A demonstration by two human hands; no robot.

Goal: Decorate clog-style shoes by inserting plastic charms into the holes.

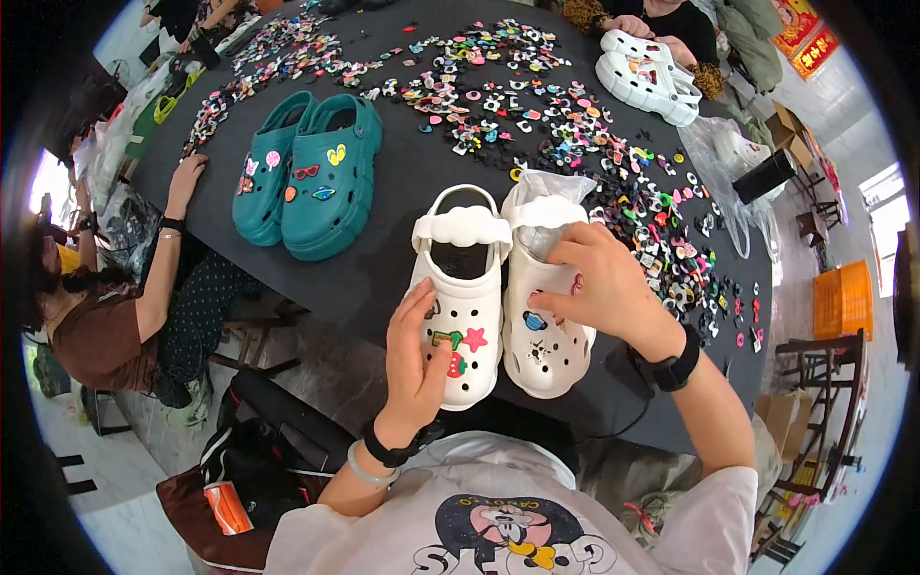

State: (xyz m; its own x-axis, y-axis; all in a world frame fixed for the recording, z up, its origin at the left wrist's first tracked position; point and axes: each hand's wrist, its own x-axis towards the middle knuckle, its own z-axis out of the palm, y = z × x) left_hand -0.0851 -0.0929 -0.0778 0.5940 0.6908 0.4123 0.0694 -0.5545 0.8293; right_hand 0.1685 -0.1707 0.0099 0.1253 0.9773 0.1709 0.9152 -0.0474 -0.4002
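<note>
Two white clogs stand side by side before me. The left white clog (458, 374) carries palm-tree, pink starfish and strawberry charms. My left hand (419, 350) grips its outer side, thumb on the upper beside the strawberry charm. My right hand (602, 286) bends over the right white clog (546, 379), its thumb on the upper and its index finger at the foot opening, pinching the upper between them. A blue planet charm (535, 321) and a black-and-white charm (539, 353) sit there, with a red-edged charm partly hidden by the hand. Clear plastic (551, 187) fills that clog's heel.
Loose shoe charms (575, 125) spread across the dark table (402, 158). A pair of teal clogs (331, 187) with charms stands to the left. A person's hand (187, 182) rests at the left edge; another person holds white clogs (647, 77) at the far right, near a black cylinder (764, 175).
</note>
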